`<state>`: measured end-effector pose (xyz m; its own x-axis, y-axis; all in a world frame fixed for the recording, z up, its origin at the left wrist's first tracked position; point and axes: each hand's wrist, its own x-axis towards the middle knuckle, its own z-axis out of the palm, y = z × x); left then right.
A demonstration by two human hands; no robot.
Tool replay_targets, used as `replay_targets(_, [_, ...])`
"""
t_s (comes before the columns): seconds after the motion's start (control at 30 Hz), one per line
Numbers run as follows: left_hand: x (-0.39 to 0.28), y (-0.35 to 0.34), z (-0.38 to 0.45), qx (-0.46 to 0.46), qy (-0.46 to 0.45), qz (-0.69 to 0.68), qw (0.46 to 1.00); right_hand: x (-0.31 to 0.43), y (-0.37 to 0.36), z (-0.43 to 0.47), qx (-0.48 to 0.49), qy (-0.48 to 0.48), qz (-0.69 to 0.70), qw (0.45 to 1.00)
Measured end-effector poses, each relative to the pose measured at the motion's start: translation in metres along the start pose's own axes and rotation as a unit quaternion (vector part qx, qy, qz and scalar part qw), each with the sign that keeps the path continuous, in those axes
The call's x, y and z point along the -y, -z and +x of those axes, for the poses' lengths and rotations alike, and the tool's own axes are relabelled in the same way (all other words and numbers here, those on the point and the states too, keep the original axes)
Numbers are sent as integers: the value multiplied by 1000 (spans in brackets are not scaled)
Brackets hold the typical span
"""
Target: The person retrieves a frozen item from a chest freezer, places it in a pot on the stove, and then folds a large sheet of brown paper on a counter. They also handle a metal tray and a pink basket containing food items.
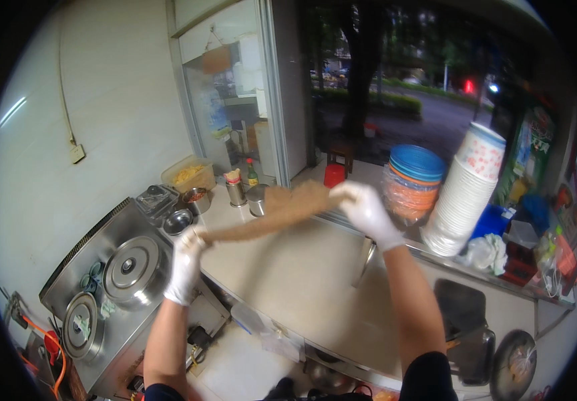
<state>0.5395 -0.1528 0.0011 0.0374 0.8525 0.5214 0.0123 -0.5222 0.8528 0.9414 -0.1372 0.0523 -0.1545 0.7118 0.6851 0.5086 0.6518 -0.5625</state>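
Note:
A brown cloth (278, 215), blurred by motion, is stretched in the air between my two raised hands. My left hand (188, 250), in a thin white glove, grips one end of it over the counter's left end. Higher up and to the right, my right hand (361, 208), gloved the same way, grips the other end. Under the cloth lies the pale countertop (288, 275). A metal bar-like handle (364, 263) shows on the counter just below my right wrist.
Two lidded steel pots (130, 270) sit in the steel stove unit at left. Behind the cloth are a tub of yellow food (188, 173), a sauce bottle (252, 173) and a steel canister (257, 200). Tall paper-bowl stacks (461, 205) and plastic-wrapped bowls (413, 183) stand on the right ledge.

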Motion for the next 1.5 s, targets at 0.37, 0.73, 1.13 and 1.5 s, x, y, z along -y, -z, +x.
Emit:
replay_targets(0.37, [256,22,-224,226,258,32,939,-122,-116,-289,334,-226,-173,899])
replay_targets(0.73, [307,73,-109,23,407,-120,905,-173,-177,-170,185,-357,23,915])
replay_targets(1.13, [482,50,62,-60,503,31,861,-345,-360,-18,176,-335,-151,913])
replay_targets(1.5, [533,94,39,59,230,203,950,-374,-419,-5,299,-249,-245,888])
